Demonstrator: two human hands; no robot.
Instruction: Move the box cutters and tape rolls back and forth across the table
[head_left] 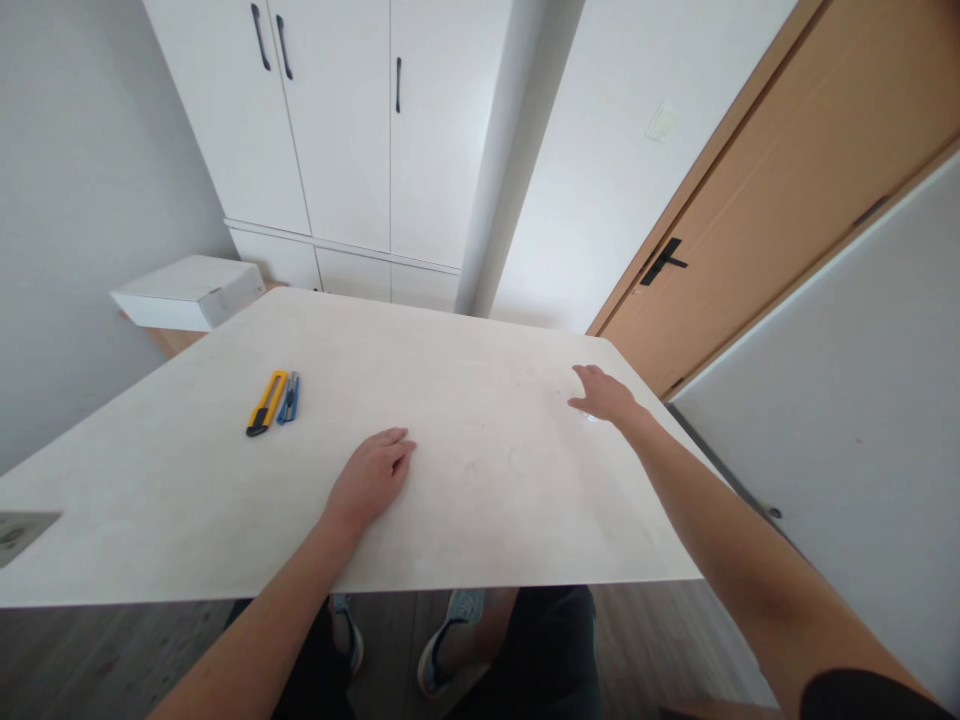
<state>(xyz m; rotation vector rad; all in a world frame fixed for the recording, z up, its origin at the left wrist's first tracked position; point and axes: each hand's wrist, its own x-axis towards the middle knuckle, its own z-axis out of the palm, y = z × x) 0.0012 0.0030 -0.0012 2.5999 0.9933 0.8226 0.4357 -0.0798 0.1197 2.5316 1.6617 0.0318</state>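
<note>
Left hand (pixel 369 478) is resting flat on the white table (pixel 480 520), fingers together; right hand (pixel 604 396) is lying palm-down, fingers loosely apart. Yellow cutter (pixel 266 403) and blue cutter (pixel 288 397) are lying touching; no legible writing.

Two utility knives, one yellow (pixel 266 403), one blue (pixel 288 397); two hands (pixel 369 478) (pixel 604 395); one table (pixel 480 500).

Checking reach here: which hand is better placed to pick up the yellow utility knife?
Left. The left hand rests flat nearer the yellow utility knife; the right hand lies far across the table.
</note>
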